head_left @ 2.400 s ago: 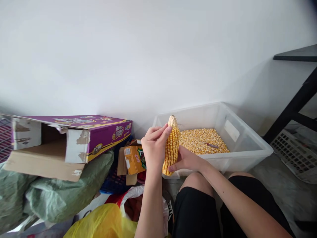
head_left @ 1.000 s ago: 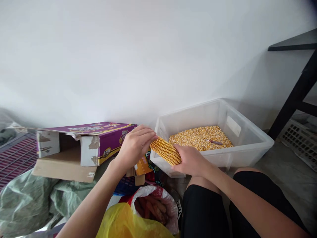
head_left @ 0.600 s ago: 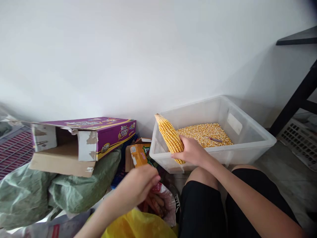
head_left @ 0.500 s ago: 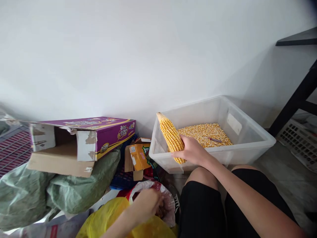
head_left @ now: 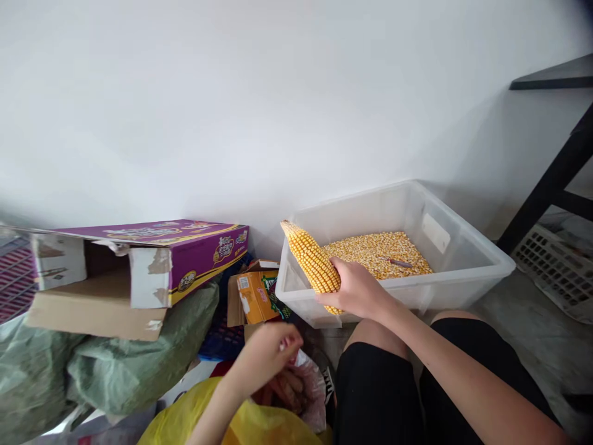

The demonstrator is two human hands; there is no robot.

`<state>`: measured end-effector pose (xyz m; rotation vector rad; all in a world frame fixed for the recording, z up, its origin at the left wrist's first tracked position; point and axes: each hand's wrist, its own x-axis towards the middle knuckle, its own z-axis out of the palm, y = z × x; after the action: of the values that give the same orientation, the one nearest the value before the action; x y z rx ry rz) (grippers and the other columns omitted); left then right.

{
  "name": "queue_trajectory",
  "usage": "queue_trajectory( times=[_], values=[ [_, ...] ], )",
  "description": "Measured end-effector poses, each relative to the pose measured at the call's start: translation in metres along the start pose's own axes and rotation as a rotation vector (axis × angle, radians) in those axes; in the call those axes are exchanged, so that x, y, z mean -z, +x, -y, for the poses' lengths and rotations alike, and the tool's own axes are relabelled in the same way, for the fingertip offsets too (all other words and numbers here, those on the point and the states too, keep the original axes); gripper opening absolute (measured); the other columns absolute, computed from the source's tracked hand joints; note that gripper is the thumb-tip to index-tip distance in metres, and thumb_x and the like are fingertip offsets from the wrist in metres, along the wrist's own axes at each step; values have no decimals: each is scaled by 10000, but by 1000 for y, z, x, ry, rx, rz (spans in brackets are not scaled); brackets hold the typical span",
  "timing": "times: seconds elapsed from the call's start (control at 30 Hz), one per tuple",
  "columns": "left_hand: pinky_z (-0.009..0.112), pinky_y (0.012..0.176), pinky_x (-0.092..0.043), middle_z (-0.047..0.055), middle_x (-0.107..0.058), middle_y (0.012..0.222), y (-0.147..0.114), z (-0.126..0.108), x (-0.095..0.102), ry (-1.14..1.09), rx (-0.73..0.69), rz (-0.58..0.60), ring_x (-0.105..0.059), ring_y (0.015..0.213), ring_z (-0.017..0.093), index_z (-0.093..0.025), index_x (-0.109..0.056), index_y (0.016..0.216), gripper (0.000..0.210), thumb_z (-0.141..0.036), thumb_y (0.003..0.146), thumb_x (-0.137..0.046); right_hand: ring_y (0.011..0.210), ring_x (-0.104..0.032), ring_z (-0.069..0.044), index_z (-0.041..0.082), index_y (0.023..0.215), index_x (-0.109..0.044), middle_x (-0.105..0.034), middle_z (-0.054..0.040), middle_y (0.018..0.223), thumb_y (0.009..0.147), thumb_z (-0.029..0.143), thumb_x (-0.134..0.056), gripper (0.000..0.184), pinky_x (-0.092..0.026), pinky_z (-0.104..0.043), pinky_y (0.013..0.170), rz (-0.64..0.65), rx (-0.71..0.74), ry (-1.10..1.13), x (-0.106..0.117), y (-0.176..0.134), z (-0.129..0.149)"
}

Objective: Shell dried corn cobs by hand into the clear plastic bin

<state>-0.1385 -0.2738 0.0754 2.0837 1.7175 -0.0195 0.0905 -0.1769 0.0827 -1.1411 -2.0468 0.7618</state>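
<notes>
My right hand (head_left: 356,289) is closed around the lower end of a yellow corn cob (head_left: 311,259) full of kernels. The cob tilts up to the left, over the near left corner of a clear plastic bin (head_left: 467,278). Inside the bin lies a layer of loose corn kernels (head_left: 365,247) with a small red-handled tool (head_left: 397,262) on top. My left hand (head_left: 269,355) hovers above an opened bag (head_left: 317,386) holding reddish-brown pieces that look like stripped cobs (head_left: 290,389). Its fingers are bent and blurred; whether anything is in them does not show.
A torn purple carton (head_left: 204,262) rests on green sacks (head_left: 125,377) at left. Beside the bin sits a small orange box (head_left: 254,300). A yellow bag (head_left: 185,411) lies below my left forearm. At right are a black frame (head_left: 546,179) and a white basket (head_left: 551,266).
My left hand has risen from the bag's opening, exposing more of the brownish pieces. The corn cob in my right hand has shifted slightly left and down.
</notes>
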Motion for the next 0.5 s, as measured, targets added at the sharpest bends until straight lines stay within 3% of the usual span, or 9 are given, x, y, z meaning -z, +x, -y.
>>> queue_trajectory(
  times=[0.1, 0.17, 0.3, 0.5],
  values=[
    [246, 673, -471, 42, -652, 854, 16, -40, 55, -216, -82, -635, -592, 734, 142, -199, -662, 950, 240, -345, 845, -503, 663, -513, -158, 197, 875, -526, -603, -14, 768, 632, 424, -690, 371, -285, -256, 556, -34, 15, 3, -1, 0, 2],
    [243, 662, -490, 51, -634, 896, 33, -55, 70, -314, -134, -893, -590, 762, 141, -201, -638, 1071, 311, -347, 802, -580, 668, -523, -163, 200, 879, -524, -606, -14, 773, 629, 422, -694, 375, -293, -258, 560, -43, 24, 11, -3, 0, 3],
    [220, 596, -508, 44, -577, 921, 69, -72, 65, -405, -216, -1077, -574, 774, 127, -223, -634, 1120, 425, -348, 717, -685, 644, -532, -166, 202, 873, -517, -607, -12, 752, 634, 414, -686, 362, -309, -263, 547, -82, 43, 16, -8, -1, 5],
    [216, 563, -497, 30, -568, 856, 95, -90, 46, -460, -171, -1363, -560, 731, 109, -196, -713, 902, 194, -314, 760, -654, 735, -588, -214, 200, 954, -507, -633, -48, 823, 699, 435, -616, 364, -385, -293, 611, -262, 64, -4, -26, -6, 9]
  ],
)
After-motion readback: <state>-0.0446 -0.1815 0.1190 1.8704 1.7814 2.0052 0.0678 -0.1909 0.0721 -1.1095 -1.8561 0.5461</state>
